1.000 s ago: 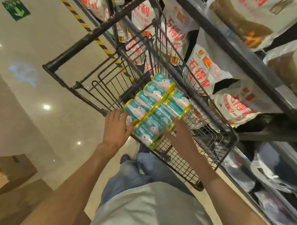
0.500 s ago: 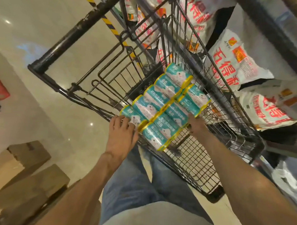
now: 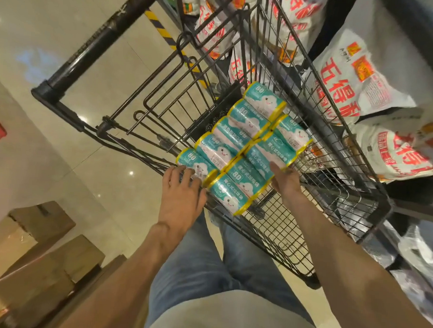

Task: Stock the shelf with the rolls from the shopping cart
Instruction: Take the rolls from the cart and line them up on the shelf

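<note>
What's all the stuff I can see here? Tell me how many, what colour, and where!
Teal plastic-wrapped rolls with yellow ends: nine, in two rows, held over the cart.
Black wire shopping cart: one, beside the shelf.
White sacks with red writing: several, on the dark shelf, right.
Brown cardboard boxes: a few, on the floor, lower left.
Left hand: on the pack's near left end.
Right hand: on the pack's right side.
</note>
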